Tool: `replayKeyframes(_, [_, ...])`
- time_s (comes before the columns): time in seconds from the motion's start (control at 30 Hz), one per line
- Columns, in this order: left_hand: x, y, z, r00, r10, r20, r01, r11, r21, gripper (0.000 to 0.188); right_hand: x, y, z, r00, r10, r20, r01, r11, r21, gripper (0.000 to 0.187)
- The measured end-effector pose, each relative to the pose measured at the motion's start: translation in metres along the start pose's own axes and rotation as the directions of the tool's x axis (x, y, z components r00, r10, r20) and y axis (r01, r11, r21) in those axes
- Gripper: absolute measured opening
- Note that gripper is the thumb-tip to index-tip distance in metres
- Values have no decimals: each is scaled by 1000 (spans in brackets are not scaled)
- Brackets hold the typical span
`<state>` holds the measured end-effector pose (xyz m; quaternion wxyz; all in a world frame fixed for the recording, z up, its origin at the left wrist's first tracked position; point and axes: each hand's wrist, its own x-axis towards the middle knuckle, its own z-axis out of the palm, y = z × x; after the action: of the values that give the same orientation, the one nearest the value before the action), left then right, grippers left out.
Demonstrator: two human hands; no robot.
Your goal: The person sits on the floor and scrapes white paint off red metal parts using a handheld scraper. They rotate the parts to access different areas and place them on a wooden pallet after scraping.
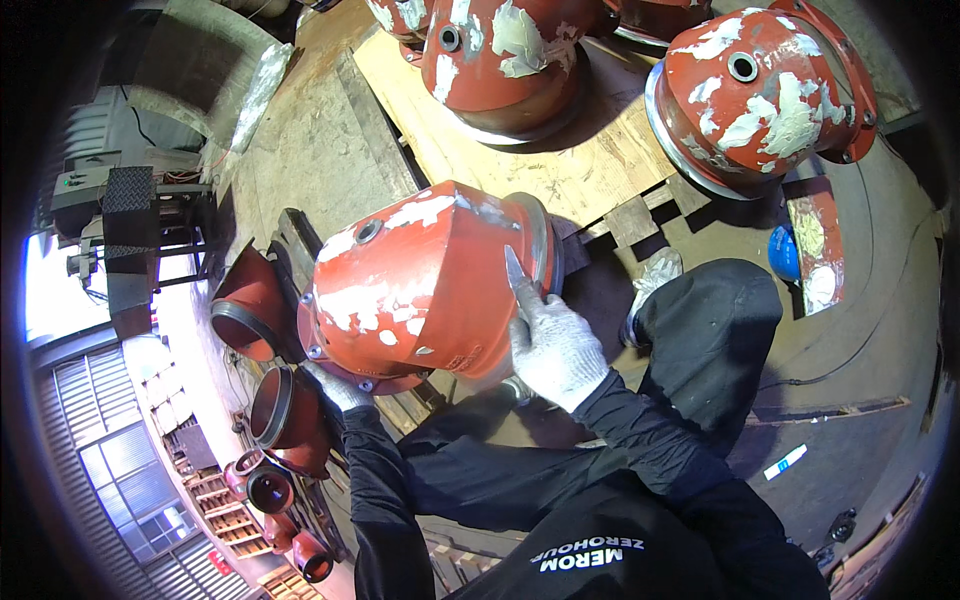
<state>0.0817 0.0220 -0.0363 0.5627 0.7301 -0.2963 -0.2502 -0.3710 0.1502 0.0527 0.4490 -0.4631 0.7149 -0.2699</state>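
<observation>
A large red-painted metal casting (420,290) with white filler patches lies on its side in front of me. My right hand (552,345), in a white knit glove, holds a flat metal scraper blade (517,275) against the casting's right side near its flange. My left hand (335,388), also gloved, grips the lower left edge of the casting's bolted flange from below. Both my sleeves are black.
Three similar red castings (755,95) with white patches stand on wooden boards (590,170) at the top. Several red pipe fittings (250,305) lie in a row at the left. A blue round object (785,253) and a patched board (820,250) lie at the right.
</observation>
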Motion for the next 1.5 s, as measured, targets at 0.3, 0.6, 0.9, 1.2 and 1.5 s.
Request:
replayKeyframes(0.3, [7, -4, -5, 985, -57, 164, 69, 995, -74, 78, -4, -11, 10, 994, -71, 87, 82, 989, -122, 82])
replayKeyframes(0.6, [-35, 31, 18, 993, -113, 28, 114, 993, -33, 78, -3, 4, 3, 994, -98, 44, 100, 994, -44, 84])
replayKeyframes(0.9, [-2, 2, 2, 997, 7, 73, -7, 1000, -7, 80, -12, -7, 14, 993, -91, 70, 92, 996, -11, 67])
replayKeyframes(1.2, [18, -13, -10, 975, -45, 216, 57, 997, -49, 91, -1, -1, 5, 996, -88, -14, 87, 996, -20, 65])
replayKeyframes(1.5, [-39, 31, 21, 986, -154, 60, 160, 980, -118, 83, -6, 2, 4, 991, -117, -66, 121, 991, 61, 89])
